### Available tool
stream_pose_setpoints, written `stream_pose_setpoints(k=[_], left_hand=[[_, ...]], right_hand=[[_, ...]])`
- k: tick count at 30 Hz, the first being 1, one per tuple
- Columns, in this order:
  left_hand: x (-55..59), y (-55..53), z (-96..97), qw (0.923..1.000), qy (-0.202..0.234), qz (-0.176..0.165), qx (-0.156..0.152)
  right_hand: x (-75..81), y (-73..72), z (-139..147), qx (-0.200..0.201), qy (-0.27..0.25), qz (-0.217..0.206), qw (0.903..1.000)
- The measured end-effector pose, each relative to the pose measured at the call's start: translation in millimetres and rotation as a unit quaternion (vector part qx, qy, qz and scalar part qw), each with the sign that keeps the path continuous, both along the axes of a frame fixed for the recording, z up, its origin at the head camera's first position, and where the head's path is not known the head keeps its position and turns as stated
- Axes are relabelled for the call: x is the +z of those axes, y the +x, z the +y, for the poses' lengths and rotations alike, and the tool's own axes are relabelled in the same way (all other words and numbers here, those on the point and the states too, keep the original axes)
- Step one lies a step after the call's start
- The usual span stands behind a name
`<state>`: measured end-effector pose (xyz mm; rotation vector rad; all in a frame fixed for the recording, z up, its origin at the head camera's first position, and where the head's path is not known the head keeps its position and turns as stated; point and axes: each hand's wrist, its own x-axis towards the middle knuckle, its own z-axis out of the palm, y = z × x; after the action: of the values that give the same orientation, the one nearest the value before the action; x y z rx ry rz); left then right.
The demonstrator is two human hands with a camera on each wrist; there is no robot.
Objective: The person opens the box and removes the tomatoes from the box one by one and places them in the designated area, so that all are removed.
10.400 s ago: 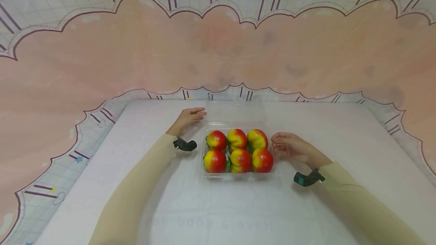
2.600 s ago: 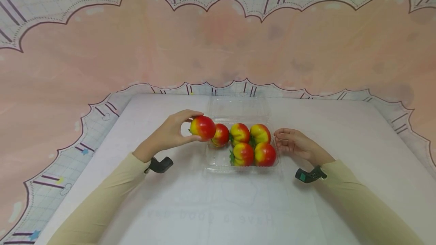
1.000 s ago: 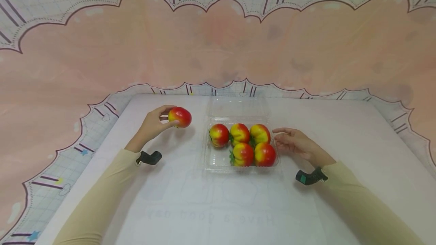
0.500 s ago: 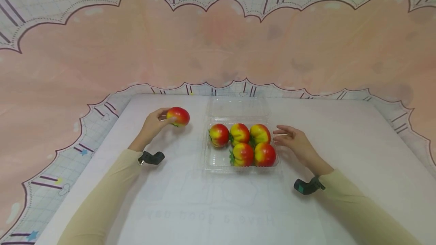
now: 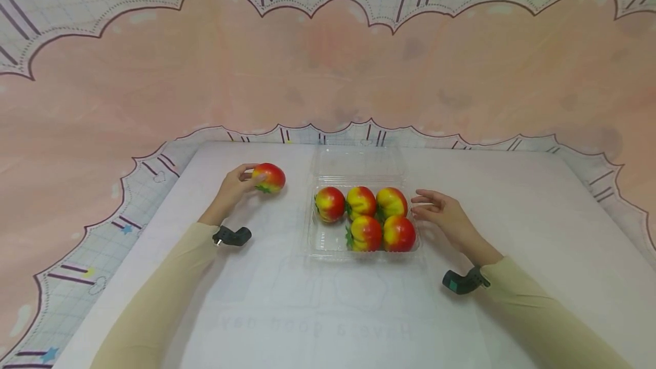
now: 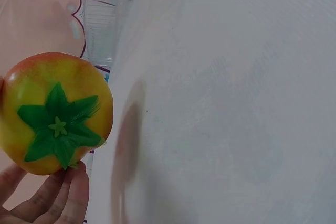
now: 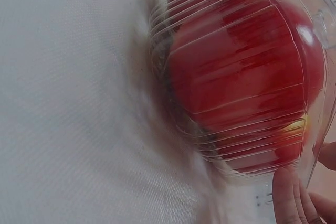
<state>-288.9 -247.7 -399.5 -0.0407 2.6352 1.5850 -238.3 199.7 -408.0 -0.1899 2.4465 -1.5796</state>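
My left hand [image 5: 238, 184] holds a red and yellow tomato [image 5: 270, 178] left of the clear box, thumb and fingers around its sides. In the left wrist view its green star-shaped leaves [image 6: 59, 125] face the camera, and its shadow falls on the table beside it. The clear plastic box [image 5: 328, 244] stands with its lid [image 5: 359, 161] folded back, holding several more tomatoes [image 5: 365, 233]; its front left spot is vacant. At the box's right wall is my right hand [image 5: 446, 218], fingers loosely extended, fingertips right by the ribbed plastic in the right wrist view.
A white cloth-covered table [image 5: 287, 312] with faint printed lettering lies under everything. Behind it hangs a peach and white patterned curtain [image 5: 328, 73], which also runs down the left and right sides of the table.
Since the earlier frames, the front left tomato has left the box in my left hand and moved left. Over the last second it has lowered slightly and tipped; my right wrist has shifted a little.
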Motion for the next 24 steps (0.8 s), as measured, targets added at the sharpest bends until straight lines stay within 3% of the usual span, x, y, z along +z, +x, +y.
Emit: stream_pose_setpoints(k=[8, 17, 24], left_hand=[[-5.9, -3.4, -2.6, 0.9994, -0.030, 0.018, -0.009], [-4.9, -3.2, -4.3, 0.9970, -0.068, 0.035, -0.014], [-1.6, -1.3, -5.5, 0.9945, -0.097, 0.023, -0.030]], right_hand=[[0.8, -0.2, 0.0, 0.003, -0.008, -0.004, 1.0000], [1.3, 0.1, -0.6, 0.001, -0.002, 0.000, 1.0000], [3.1, 1.2, -1.5, 0.002, -0.001, -0.002, 1.0000]])
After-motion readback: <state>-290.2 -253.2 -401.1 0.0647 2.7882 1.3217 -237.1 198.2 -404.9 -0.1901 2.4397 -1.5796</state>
